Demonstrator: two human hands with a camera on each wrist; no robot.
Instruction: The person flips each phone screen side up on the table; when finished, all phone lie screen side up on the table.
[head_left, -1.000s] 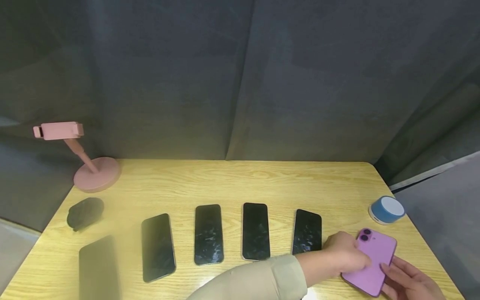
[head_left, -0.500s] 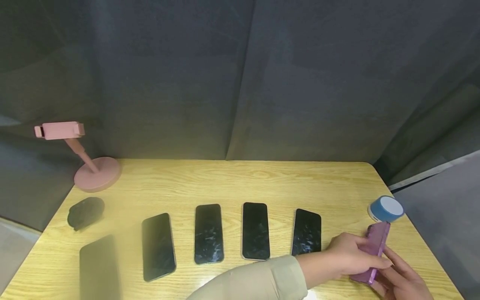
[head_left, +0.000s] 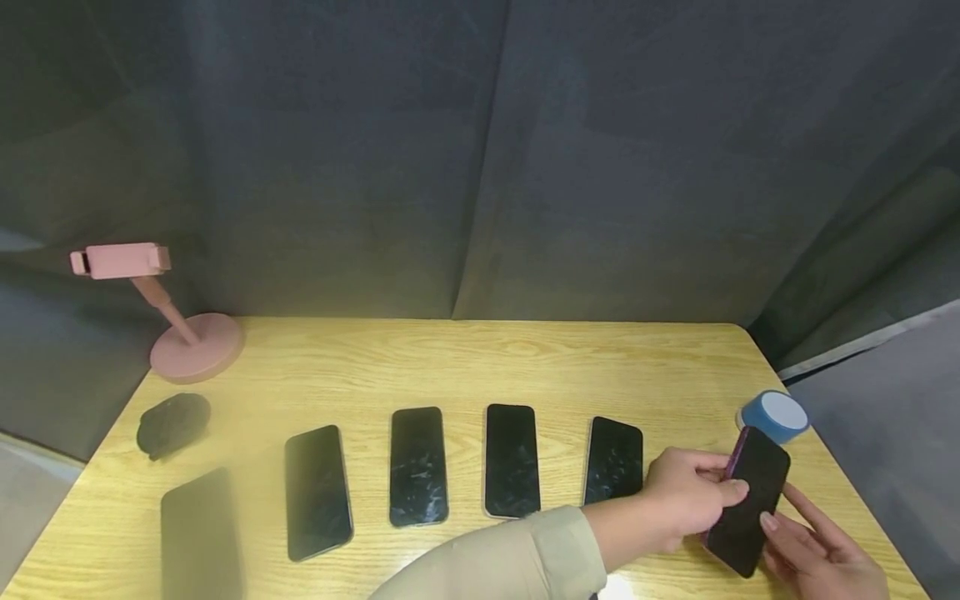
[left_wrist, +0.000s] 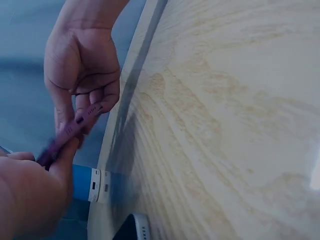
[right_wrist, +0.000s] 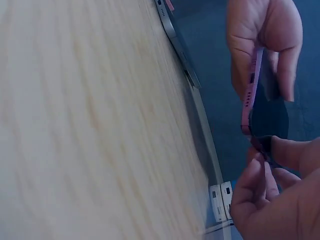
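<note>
Over the right part of the table, both hands hold a purple phone (head_left: 752,504), its dark screen facing the head camera. My left hand (head_left: 684,496) grips its left long edge, with the thumb lying on the screen. My right hand (head_left: 828,554) pinches the opposite edge, thumb in front and other fingers behind. In the left wrist view the phone (left_wrist: 75,129) appears edge-on between the two hands, tilted. The right wrist view shows the phone's pink-purple short edge (right_wrist: 248,102) with its port and small holes.
Several dark-screened phones (head_left: 512,461) lie in a row across the wooden table (head_left: 480,358). A blue round speaker (head_left: 782,416) with a white top stands just behind the held phone. At left are a pink phone stand (head_left: 197,346) and a dark flat object (head_left: 174,425).
The purple phone has been turned over: its purple back with cameras faced up, then it stood on edge, and now the dark screen faces up. Both hands keep hold.
</note>
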